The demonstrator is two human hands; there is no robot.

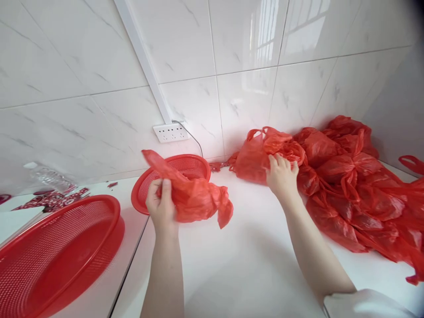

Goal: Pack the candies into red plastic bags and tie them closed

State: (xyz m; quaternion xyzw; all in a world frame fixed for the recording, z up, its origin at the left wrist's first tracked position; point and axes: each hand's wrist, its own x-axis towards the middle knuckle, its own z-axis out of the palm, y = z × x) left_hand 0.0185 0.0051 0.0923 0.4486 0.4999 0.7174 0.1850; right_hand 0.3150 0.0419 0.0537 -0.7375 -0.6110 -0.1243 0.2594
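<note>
Head view: the left hand (161, 205) is closed around a crumpled red bag (195, 198), thumb and fingers clamped on its left part. The bag's length runs from a thin tip up at the far left, over the small red basket (194, 160), down to a loose tail hanging at the near right. Most of its bulk therefore lies to the right of the grip.

The right hand (281, 174) rests on the near side of a bulging red bag (261, 152), with its fingers bent into the folds. The back of the hand hides whether they have actually closed on the plastic. That bag sits just beyond the fingertips, at the left end of a heap of red bags (351, 190) that spreads to the right along the tiled wall.

The two bags are well apart, with bare white counter (251, 256) between them. The right hand is the one nearer the heap. The left hand is nearer the small basket and the large red basket (59, 247) at the near left.
</note>
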